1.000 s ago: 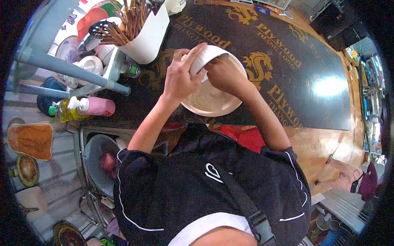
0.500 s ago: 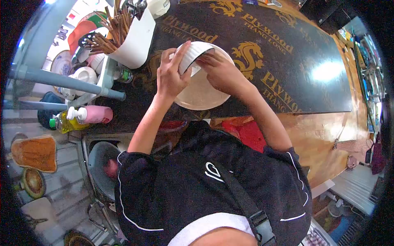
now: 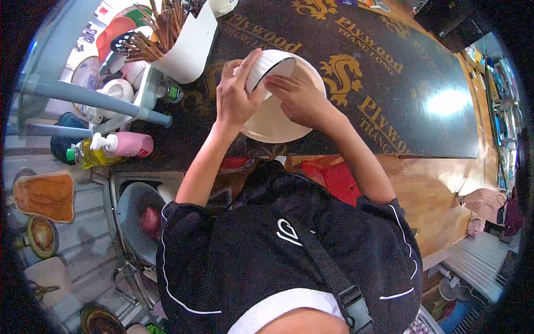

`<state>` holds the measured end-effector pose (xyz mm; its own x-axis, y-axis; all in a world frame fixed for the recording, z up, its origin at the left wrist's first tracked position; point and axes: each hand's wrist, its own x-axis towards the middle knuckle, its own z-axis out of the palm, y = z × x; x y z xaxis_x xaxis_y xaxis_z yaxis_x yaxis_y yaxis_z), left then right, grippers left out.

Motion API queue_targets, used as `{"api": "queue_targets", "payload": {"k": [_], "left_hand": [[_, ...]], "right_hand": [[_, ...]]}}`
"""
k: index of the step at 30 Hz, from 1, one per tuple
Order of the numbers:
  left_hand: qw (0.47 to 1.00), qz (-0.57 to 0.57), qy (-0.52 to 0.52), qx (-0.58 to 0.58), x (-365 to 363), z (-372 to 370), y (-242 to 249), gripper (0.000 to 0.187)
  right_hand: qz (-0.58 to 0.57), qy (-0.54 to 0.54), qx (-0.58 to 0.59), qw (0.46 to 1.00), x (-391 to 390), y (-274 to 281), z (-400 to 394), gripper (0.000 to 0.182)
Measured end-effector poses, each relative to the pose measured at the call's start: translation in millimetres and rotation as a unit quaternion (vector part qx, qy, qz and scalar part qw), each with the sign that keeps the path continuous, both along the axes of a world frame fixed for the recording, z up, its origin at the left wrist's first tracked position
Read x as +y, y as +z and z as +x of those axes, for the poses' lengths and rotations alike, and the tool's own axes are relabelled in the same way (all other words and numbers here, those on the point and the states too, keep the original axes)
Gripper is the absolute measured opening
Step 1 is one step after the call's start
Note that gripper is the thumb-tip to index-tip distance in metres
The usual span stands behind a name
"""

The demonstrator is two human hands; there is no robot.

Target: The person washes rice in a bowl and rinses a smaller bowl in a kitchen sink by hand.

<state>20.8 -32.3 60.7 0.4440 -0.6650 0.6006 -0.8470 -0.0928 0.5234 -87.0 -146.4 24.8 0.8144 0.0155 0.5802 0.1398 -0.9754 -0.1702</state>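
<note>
A small white ribbed bowl with a dark rim (image 3: pixel 267 60) is tilted over a wide pale round bowl (image 3: pixel 270 132). My left hand (image 3: pixel 236 92) is wrapped round the small bowl's left side. At its opening, on the right, my right hand (image 3: pixel 303 102) has its fingers drawn together by the dark rim; whether they grip anything is hidden. The wide bowl rests on the black plywood tabletop (image 3: pixel 389 106) below both hands.
Left of the bowls, a white holder (image 3: pixel 192 47) is full of wooden chopsticks (image 3: pixel 161 33). A grey rack rail (image 3: pixel 94 99) crosses the left side. Near it lie a pink pump bottle (image 3: pixel 132 144) and a yellow bottle (image 3: pixel 92 154). A grey basin (image 3: pixel 136 222) sits lower left.
The small bowl is tipped so that more of its inside shows. My right hand has shifted slightly right at the rim. The view has moved a little.
</note>
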Motion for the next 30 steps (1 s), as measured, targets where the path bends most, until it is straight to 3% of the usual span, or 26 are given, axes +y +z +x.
{"api": "queue_targets", "payload": {"k": [2,4,6,10,12,17,19,22,26,28,29,30], "left_hand": [[1.000,-0.014,-0.011,0.014,0,0,-1,0.050],[0.999,-0.015,0.010,-0.051,1,2,-2,0.054],[0.998,-0.009,0.035,-0.046,2,3,-5,0.054],[0.996,-0.021,0.056,-0.065,1,7,-7,0.055],[0.996,-0.021,0.058,-0.061,1,3,-4,0.055],[0.996,-0.008,0.074,-0.039,2,-1,-2,0.056],[0.996,-0.019,0.074,-0.039,4,0,-2,0.057],[0.995,-0.026,0.084,-0.038,9,0,-2,0.058],[0.995,-0.056,0.082,-0.021,15,-1,-2,0.053],[0.991,-0.092,0.087,-0.053,17,3,-6,0.052],[0.990,-0.093,0.093,-0.054,17,5,-11,0.052],[0.985,-0.127,0.106,0.040,18,5,-14,0.048]], "right_hand": [[-0.018,0.020,-0.020,0.999,5,-8,2,0.025],[-0.037,0.041,-0.041,0.998,8,-6,-3,0.025],[0.063,0.024,0.280,0.958,9,4,-18,0.032],[0.107,0.001,0.300,0.948,3,10,-20,0.027],[0.077,-0.002,0.214,0.974,0,6,-13,0.020],[0.070,-0.017,0.283,0.956,-3,-4,-5,0.013],[0.064,-0.009,0.331,0.942,-10,-6,-9,0.013],[0.042,0.062,0.279,0.957,-14,-6,-14,0.014],[0.040,0.026,0.370,0.928,-15,-1,-6,0.019],[0.127,0.053,0.261,0.956,-14,-7,-6,0.026],[0.124,0.059,0.261,0.956,-14,-7,-6,0.026],[0.127,0.049,0.279,0.951,-12,-4,-6,0.027]]}}
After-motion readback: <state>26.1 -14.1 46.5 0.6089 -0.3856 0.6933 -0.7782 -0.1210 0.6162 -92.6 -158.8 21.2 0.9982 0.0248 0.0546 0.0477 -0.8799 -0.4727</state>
